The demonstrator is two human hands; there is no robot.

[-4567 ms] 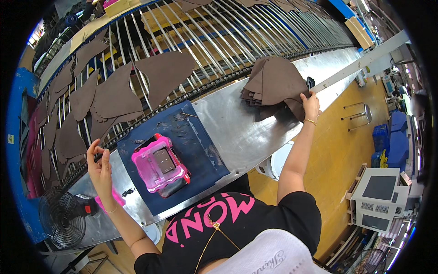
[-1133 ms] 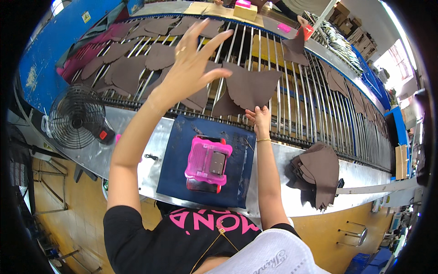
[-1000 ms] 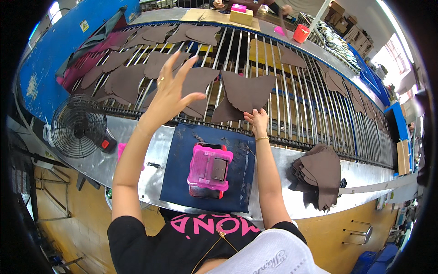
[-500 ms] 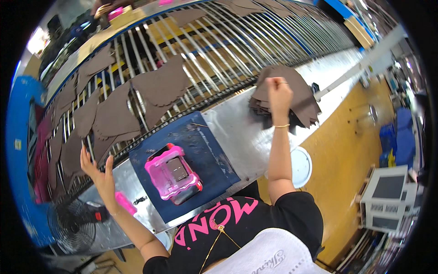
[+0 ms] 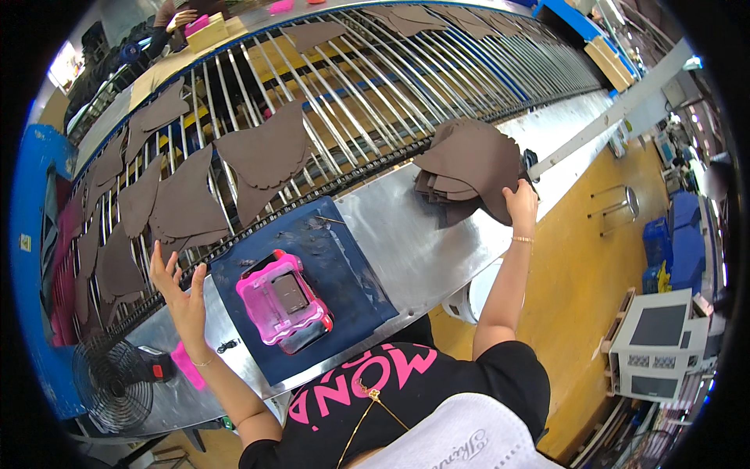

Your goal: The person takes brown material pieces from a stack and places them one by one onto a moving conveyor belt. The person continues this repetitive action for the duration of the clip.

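Note:
My right hand (image 5: 522,205) is at the right edge of a fanned stack of dark brown cut fabric or leather pieces (image 5: 469,164), its fingers closed on the rim of a piece. The stack lies on the metal table beside the roller conveyor. My left hand (image 5: 183,301) is raised with fingers apart, holding nothing, near the conveyor's front edge. Between my hands, a dark blue mat (image 5: 351,273) carries a pink plastic frame-like holder (image 5: 266,301) with a brown rectangle in its window and red and black parts at its ends.
Similar brown pieces (image 5: 269,148) lie along the roller conveyor (image 5: 391,102). A black fan (image 5: 113,383) and a pink object (image 5: 187,366) sit at the left. A white bucket (image 5: 480,293) stands below the table, a stool (image 5: 629,202) farther right. Another person's hand (image 5: 183,19) shows across the conveyor.
My right hand has gone from the top of the stack to its right edge, and the top pieces lie differently. My left hand stays raised and open, shifted slightly.

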